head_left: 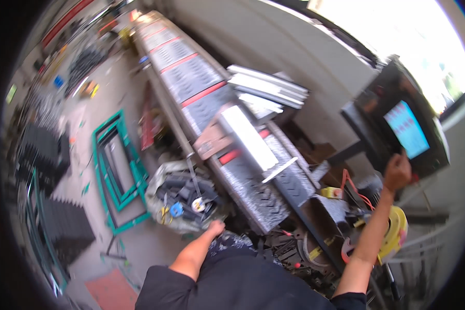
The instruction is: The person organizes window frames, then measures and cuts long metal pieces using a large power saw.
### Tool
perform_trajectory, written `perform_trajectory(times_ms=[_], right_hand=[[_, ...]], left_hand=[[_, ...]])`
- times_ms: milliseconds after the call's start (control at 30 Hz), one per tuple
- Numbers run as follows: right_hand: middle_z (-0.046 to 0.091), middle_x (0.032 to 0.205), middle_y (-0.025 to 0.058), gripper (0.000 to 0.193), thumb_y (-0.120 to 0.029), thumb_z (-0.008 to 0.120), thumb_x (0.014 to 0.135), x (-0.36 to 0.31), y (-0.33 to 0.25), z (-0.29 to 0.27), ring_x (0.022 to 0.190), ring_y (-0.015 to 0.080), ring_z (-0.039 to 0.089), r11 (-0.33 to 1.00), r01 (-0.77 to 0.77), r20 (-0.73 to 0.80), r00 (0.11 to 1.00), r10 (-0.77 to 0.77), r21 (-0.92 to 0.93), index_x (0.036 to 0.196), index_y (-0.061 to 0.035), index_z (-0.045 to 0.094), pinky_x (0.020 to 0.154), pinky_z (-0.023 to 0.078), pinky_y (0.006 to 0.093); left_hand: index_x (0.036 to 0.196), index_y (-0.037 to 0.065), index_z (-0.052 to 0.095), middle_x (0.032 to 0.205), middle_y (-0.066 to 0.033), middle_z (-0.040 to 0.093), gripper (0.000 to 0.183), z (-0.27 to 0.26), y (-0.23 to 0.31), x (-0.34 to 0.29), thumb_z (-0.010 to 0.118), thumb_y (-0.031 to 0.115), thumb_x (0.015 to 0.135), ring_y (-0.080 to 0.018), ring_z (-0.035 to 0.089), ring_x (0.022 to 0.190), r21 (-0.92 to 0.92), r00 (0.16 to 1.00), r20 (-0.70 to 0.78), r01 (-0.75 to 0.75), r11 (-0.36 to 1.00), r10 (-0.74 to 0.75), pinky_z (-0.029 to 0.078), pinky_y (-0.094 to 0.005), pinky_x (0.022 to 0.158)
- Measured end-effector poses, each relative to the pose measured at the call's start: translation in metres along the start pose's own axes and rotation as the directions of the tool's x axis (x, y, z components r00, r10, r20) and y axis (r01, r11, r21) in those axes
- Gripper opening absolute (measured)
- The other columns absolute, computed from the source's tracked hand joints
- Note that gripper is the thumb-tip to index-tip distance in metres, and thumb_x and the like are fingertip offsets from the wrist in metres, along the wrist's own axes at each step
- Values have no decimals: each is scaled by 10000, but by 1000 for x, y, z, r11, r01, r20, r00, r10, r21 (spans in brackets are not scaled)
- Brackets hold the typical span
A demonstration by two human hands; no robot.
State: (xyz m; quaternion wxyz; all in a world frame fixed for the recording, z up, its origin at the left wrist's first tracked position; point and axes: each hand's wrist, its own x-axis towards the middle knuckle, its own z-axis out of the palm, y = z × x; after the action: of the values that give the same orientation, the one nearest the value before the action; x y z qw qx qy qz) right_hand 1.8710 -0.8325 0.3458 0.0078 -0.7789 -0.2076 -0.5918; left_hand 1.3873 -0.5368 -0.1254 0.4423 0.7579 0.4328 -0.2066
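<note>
My right hand (398, 173) is raised at the right, one finger stretched out against the lower edge of a lit blue screen (407, 129). The screen sits in a black control panel (374, 111) on an arm; nothing shows in this hand. Low in front of my body, my left hand (217, 227) is beside a sack (157, 188) of dark offcuts. Its fingers are blurred and mostly hidden. Ahead of me, a silver metal profile (248, 137) lies across a long machine bed (204, 108) with grey patterned covers and red strips.
More silver profiles (268, 85) are stacked by the wall. Green-edged frames (120, 170) lie on the floor at the left, near stacks of dark profiles (67, 222). A yellow ring-shaped part (398, 235) is just beyond my right forearm. A dark bar (307, 227) slants down between my arms.
</note>
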Motion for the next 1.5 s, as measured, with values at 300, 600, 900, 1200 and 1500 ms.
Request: perform_trajectory(times_ms=[300, 600, 900, 1200, 1500], right_hand=[[685, 909, 98, 213, -155, 553, 881, -4, -5, 12, 735, 257, 649, 996, 61, 142, 987, -70, 69, 1039, -76, 672, 637, 509, 338], [681, 942, 105, 261, -259, 515, 913, -15, 29, 24, 771, 272, 652, 987, 95, 261, 964, -58, -132, 1074, -117, 665, 639, 504, 341], [692, 894, 54, 287, -379, 477, 915, -22, 74, 50, 668, 262, 641, 965, 132, 224, 971, -80, -225, 1095, -242, 654, 489, 438, 377], [646, 1050, 129, 318, -275, 455, 943, -19, -6, 0, 849, 316, 625, 994, 110, 205, 972, -113, 26, 1204, -139, 574, 709, 482, 386], [508, 1244, 157, 499, -150, 650, 824, -249, -332, -297, 1147, 269, 487, 193, -870, 865, 378, -331, 454, 1266, 2, 479, 976, 375, 364]], left_hand=[[754, 56, 690, 805, -128, 680, 266, -8, -29, -41, 508, 248, 774, -267, 650, 827, -294, 972, 34, 233, 927, -234, 483, -372, 787], [981, 36, 568, 1054, -192, 582, 282, -87, -31, -67, 614, 238, 789, -352, 551, 1008, -115, 753, -501, 431, 895, -427, 455, -427, 858], [1092, 96, 494, 1109, -70, 509, 614, -152, -53, -32, 815, 289, 604, -248, 462, 1108, 366, 830, -548, 346, 864, -100, 385, -414, 921], [1019, 73, 531, 1061, -114, 526, 485, -165, -76, -26, 772, 224, 626, -298, 489, 1061, 401, 876, -482, 195, 895, 25, 445, -434, 855], [992, 24, 587, 869, -44, 602, 315, -157, -37, -157, 708, 161, 736, -145, 592, 843, -751, 933, -78, -286, 595, 350, 493, -297, 751]])
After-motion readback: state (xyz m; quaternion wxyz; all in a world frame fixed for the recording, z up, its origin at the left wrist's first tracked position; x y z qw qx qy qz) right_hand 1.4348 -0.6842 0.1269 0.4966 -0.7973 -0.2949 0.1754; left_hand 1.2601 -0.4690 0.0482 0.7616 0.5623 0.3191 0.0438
